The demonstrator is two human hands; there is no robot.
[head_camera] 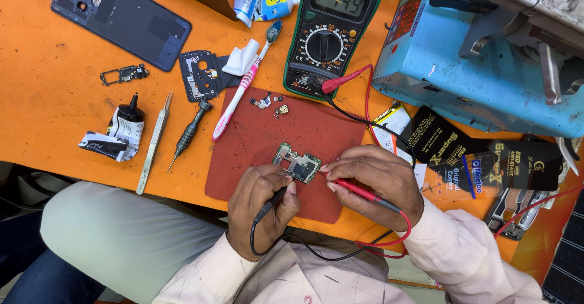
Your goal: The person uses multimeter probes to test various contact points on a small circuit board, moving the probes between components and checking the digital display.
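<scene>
Circuit board (297,163) lies between left hand (263,210) and right hand (377,185)

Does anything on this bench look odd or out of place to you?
A pink toothbrush lies among the repair tools, beside the multimeter. The phone's back cover is off, and loose small parts are scattered on the red mat.

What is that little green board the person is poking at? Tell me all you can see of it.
The small circuit board is green, roughly rectangular with notched edges, and carries silvery metal shields and a dark chip. It lies flat, slightly askew, on the red mat. The left hand brings the black probe and the right hand the red probe to its near edges.
</scene>
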